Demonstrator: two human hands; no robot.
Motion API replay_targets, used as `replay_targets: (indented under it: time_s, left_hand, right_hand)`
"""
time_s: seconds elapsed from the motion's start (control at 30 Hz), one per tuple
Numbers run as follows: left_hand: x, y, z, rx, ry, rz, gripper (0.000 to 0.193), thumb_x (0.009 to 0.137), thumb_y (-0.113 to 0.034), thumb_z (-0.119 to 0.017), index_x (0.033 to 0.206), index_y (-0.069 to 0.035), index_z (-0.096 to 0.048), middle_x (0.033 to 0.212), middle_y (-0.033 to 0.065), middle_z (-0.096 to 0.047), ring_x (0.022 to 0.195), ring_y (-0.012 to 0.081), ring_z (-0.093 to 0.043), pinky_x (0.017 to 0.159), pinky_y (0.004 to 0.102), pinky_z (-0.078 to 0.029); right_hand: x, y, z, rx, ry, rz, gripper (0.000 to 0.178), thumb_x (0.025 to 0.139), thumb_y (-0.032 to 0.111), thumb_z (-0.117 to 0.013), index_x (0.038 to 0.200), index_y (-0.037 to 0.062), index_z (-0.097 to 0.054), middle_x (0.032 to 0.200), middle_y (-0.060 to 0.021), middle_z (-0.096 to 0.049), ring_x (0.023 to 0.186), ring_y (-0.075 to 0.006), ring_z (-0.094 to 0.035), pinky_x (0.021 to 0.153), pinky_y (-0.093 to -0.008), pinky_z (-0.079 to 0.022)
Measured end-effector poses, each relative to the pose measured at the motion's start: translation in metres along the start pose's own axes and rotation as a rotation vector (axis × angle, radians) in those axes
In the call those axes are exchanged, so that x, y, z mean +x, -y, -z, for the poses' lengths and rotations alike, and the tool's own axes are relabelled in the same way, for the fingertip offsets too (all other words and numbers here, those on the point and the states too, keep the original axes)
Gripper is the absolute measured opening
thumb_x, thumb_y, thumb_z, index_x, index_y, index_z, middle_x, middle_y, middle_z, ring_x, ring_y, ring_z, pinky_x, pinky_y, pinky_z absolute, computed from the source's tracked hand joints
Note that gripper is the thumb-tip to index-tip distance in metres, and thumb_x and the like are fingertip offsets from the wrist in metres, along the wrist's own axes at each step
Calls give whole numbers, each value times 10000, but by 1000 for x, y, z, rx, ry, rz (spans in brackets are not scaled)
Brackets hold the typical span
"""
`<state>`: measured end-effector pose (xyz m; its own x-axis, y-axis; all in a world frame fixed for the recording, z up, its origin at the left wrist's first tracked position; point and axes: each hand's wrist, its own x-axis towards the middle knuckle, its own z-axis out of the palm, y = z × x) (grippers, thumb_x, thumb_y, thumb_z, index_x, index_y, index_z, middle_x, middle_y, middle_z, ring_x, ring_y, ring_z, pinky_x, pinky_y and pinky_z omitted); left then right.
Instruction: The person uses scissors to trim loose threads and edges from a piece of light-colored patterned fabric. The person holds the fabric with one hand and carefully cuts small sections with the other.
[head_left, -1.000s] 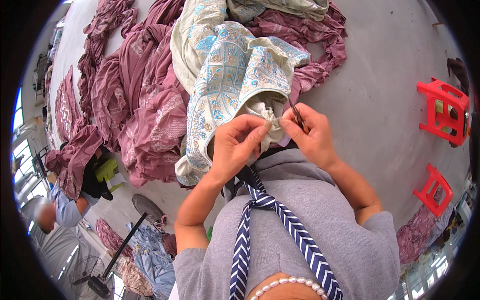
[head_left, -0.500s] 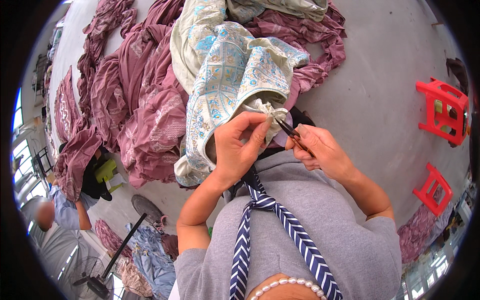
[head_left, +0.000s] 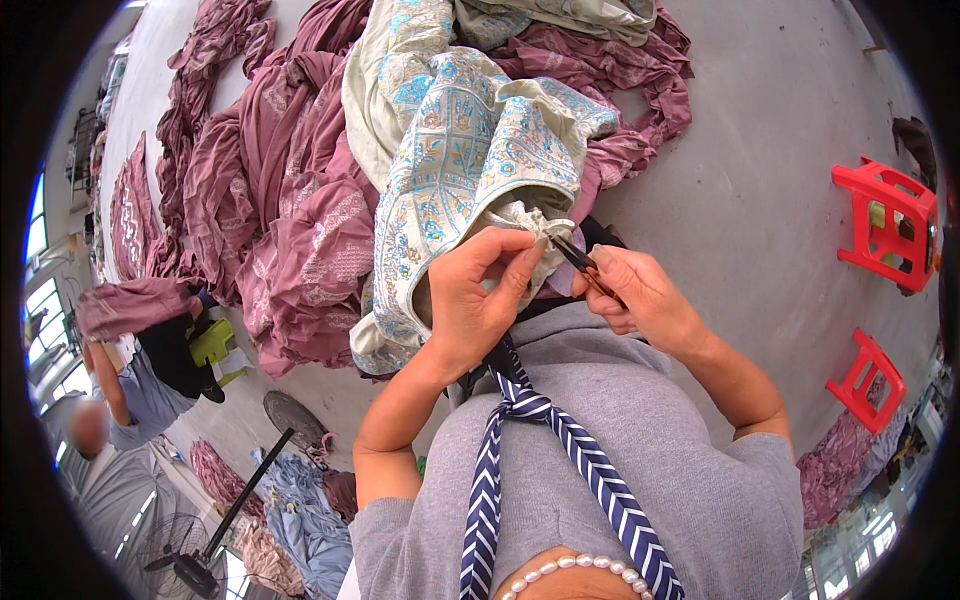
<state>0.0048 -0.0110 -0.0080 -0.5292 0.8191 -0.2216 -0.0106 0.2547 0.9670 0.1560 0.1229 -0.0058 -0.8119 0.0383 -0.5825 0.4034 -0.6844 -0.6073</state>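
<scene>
A pale green garment (head_left: 433,195) with blue and gold embroidery spills over my lap, one of its openings facing me. My left hand (head_left: 472,300) pinches a gathered bit of its cream cloth (head_left: 528,216) between thumb and fingertips. Small thread snips (head_left: 576,257), with dark blades and coppery handles, are gripped in my right hand (head_left: 645,297). Their tips meet the cloth right beside my left fingertips. Whether a thread lies between the blades is too small to tell.
Heaps of mauve patterned cloth (head_left: 290,190) lie left of and behind the garment. Two red plastic stools (head_left: 885,222) stand at the right. At the left a co-worker (head_left: 150,385) handles mauve cloth near a black fan (head_left: 190,555). Blue cloth (head_left: 305,520) lies at lower left.
My hands stay nearly in place; the blades of the snips look closer together. At the left, the co-worker has raised the mauve cloth with an arm lifted.
</scene>
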Motion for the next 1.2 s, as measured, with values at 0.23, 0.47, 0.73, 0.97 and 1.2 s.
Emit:
replay_targets:
  time_s: [0.23,0.47,0.73,0.97,1.2]
  left_hand:
    - [1,0,-1,43,-19,-37,73,860,-31,-626,907,25,-628,706,44,-616,631,78,-581,564,218,-455]
    - [2,-1,3,144,24,-115,89,872,-41,-623,908,41,-619,759,33,-600,613,69,-574,535,195,-451]
    - [3,-5,5,153,29,-78,71,859,-31,-628,904,24,-632,739,40,-611,639,81,-588,570,210,-461]
    - [3,-8,7,61,79,34,64,837,-13,-626,896,8,-640,741,76,-638,653,121,-612,600,234,-472]
    - [6,-12,13,214,100,-83,67,823,2,-632,888,18,-637,759,52,-629,696,98,-590,632,235,-470]
  right_hand:
    - [3,2,-2,-65,-28,40,401,996,390,-376,912,22,-513,610,61,-353,484,-14,-252,414,-187,-204]
    - [8,-2,0,-503,-214,273,324,954,285,-508,831,-7,-576,623,-41,-523,542,-106,-457,508,-272,-389]
    - [9,4,0,-640,-261,294,247,912,222,-571,854,-18,-581,640,-87,-557,558,-129,-493,533,-284,-419]
    - [11,3,5,-406,-241,424,181,870,182,-628,898,4,-610,613,-13,-519,552,-64,-435,505,-243,-377]
    - [29,21,1,-815,-226,533,174,745,0,-650,909,10,-591,608,20,-445,550,-34,-390,482,-214,-322]
